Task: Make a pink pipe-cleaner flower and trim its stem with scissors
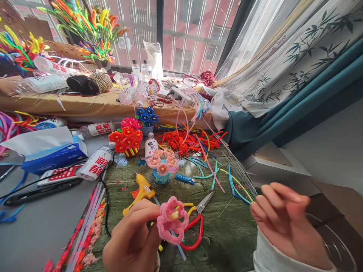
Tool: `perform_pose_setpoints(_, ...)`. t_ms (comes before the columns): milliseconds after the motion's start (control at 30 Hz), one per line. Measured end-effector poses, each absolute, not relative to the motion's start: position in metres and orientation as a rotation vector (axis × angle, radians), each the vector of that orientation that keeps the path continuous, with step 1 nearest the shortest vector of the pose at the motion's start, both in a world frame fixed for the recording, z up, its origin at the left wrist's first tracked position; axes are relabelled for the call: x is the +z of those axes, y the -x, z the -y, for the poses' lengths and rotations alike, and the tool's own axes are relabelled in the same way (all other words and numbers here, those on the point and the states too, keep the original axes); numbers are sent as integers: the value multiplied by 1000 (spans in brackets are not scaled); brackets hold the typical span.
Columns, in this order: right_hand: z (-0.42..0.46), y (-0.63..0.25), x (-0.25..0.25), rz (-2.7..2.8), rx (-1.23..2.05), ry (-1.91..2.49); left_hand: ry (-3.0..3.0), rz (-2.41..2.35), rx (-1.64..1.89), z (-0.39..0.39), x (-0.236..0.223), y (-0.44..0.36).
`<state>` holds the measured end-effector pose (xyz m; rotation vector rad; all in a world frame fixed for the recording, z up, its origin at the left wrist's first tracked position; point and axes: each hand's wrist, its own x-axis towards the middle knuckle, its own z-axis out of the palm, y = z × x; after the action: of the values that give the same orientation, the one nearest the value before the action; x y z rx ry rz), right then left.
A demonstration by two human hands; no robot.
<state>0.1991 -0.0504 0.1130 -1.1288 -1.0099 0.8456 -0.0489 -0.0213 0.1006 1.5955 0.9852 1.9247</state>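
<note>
Between the thumb and fingers of my left hand (136, 238) is a pink pipe-cleaner flower (171, 223) with a pale yellow centre, its face turned up toward me. My right hand (283, 215) hovers past the table's right edge, thumb and forefinger pressed together. Whatever may be in that pinch is too small to make out. Behind the flower lie red-handled scissors (201, 206), blades pointing away to the right. A yellow glue gun (141, 192) rests just beyond my left hand. Further back stands a light blue pot (161, 177) of pale pink pipe-cleaner flowers.
A blue glue-stick-like tube (184, 178) lies beside the pot. Red pipe cleaners (187, 141) are heaped at the back. Bottles (96, 162), a tissue box (53, 153) and clear glue sticks (86, 226) occupy the left. Red flowers (125, 141) and blue flowers (146, 117) stand behind. A curtain (255, 117) hangs right.
</note>
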Motion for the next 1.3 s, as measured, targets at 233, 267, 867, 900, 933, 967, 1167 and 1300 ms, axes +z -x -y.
perform_pose_setpoints(233,61,-177,33,1572,-7,1678,-1328,-851,1669,23,93,47)
perform_pose_setpoints(267,62,-172,36,1675,-35,1658,-1303,-844,1646,23,91,46)
perform_pose_setpoints(867,47,-70,97,1183,674,1110,-1194,-825,1507,31,89,33)
perform_pose_setpoints(900,46,-69,97,1155,702,1111,-1220,-843,1516,32,89,33)
perform_pose_setpoints(933,45,-69,96,1131,734,1108,-1254,-858,1523,32,89,32)
perform_pose_setpoints(967,45,-69,95,1111,768,1103,-1287,-878,1530,32,90,32)
perform_pose_setpoints(1167,45,-79,91,1006,1001,1014,-1543,-977,1577,31,92,34)
perform_pose_setpoints(1300,47,-85,90,923,1074,1005,-1652,-1065,1587,31,92,32)
